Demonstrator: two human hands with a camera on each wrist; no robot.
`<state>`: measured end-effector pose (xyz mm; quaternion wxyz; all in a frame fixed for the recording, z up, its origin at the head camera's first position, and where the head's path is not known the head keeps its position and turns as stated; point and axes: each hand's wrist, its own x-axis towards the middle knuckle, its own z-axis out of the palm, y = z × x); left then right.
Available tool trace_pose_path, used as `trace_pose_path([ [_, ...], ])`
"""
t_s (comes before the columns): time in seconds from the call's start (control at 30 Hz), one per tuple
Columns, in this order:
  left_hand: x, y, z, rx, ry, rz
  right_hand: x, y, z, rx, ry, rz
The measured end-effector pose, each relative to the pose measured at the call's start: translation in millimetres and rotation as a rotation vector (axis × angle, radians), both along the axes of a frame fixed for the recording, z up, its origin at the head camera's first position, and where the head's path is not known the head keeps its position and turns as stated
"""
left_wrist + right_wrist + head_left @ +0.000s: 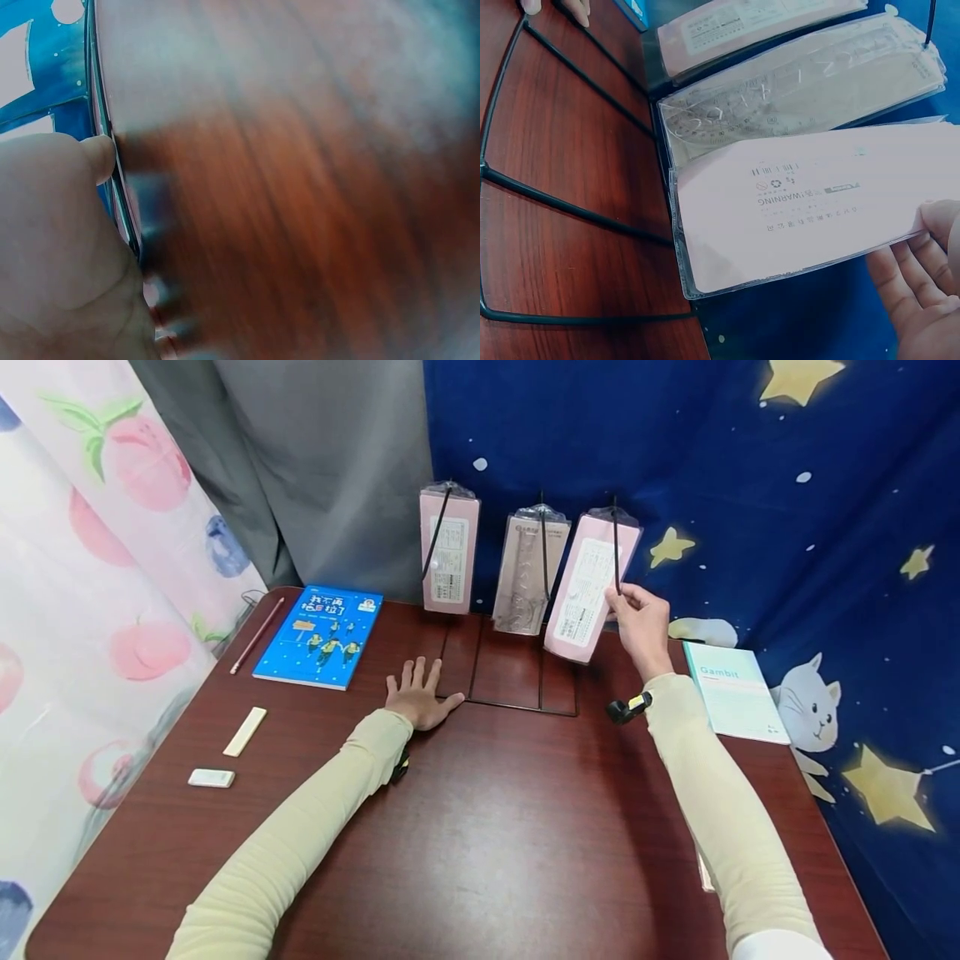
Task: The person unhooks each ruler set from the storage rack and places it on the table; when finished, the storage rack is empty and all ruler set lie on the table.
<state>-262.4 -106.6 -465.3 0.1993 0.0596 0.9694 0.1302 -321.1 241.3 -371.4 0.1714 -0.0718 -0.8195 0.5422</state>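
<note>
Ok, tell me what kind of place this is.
Probably a makeshift recording booth set up as a stationery display: a dark wooden table walled by hung curtains, with a black wire rack holding three hanging ruler-set packets, books and erasers beside it.

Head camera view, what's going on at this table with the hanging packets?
A person sits at a dark wooden table. Their right hand pinches the edge of the rightmost pink packet, one of three hanging on a black wire rack, and the packet hangs tilted. Their left hand lies flat on the table, fingers spread, beside the rack's base. A blue book lies to the left.
</note>
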Motion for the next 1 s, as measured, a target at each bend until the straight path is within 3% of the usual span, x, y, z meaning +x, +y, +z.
trace_pose_path([
  [0.33,0.6,-1.5,5.0,-0.003,0.006,-0.006,10.8,1.6,-0.2,0.004,0.016,0.017],
  [1.0,-1.9,-0.1,-1.3,0.011,-0.007,0.000,32.6,2.9,-5.3,0.002,0.023,0.032],
])
